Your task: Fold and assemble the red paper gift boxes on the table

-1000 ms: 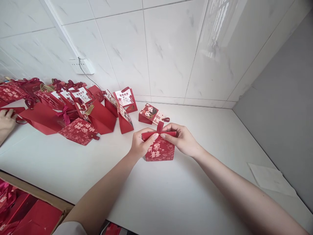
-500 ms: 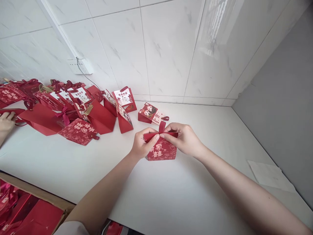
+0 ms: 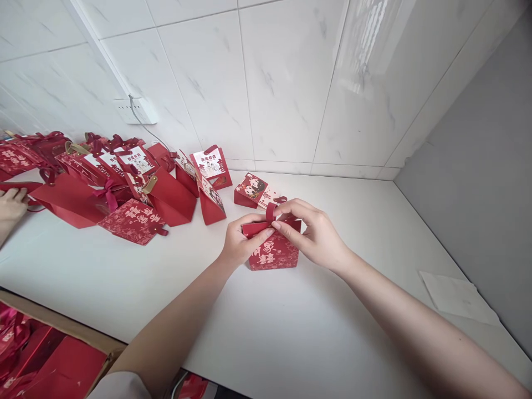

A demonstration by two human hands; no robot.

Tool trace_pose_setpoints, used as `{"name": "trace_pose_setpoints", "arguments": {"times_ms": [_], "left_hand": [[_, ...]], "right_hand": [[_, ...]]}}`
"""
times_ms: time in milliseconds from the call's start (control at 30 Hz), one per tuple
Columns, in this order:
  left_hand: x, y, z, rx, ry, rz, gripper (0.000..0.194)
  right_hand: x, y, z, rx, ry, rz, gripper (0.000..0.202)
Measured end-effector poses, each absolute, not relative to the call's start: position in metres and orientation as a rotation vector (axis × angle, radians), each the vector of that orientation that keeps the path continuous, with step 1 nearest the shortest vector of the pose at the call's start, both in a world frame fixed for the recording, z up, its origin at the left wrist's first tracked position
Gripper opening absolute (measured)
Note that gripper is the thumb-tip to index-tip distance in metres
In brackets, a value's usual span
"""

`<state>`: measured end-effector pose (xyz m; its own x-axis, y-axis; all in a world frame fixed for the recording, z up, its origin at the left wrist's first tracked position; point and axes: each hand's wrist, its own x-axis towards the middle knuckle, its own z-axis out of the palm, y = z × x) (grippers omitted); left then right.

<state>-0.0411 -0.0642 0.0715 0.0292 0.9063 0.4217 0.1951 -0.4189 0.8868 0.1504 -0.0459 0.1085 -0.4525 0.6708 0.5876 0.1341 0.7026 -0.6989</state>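
Left hand: fingers closed on the top left edge of a red gift box, thumb on the front just under the rim. Right hand: thumb and index pinched at the base of the box's red strap loop, top center. Box upright on the white desk, white characters and floral print facing the camera, well in from the desk's right edge. Just behind it, nearer the wall edge: a box with a cartoon-face print, lying down, its own loop close to the right hand's fingers. Left of that, a window-front box standing by the wall edge; more red boxes crowd the desk's far left. Another person's hand at the far left, on a red item. Flat white sheet near the desk's right edge. Open carton of red packaging at lower left, beside the desk's near edge.
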Motion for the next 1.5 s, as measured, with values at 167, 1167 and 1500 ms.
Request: {"name": "trace_pose_setpoints", "arguments": {"times_ms": [167,1167,1500], "left_hand": [[-0.039,-0.068,0.072,1.685,1.101,1.405,0.013],[-0.043,-0.059,0.062,1.437,1.183,1.261,0.037],[-0.041,-0.060,0.062,1.409,1.190,1.251,0.038]], "right_hand": [[0.148,-0.048,0.110,-0.606,-1.930,0.850,0.010],[0.199,-0.028,0.139,-0.485,-2.452,0.383,0.025],[0.209,-0.029,0.144,-0.557,-2.451,0.512,0.020]]}}
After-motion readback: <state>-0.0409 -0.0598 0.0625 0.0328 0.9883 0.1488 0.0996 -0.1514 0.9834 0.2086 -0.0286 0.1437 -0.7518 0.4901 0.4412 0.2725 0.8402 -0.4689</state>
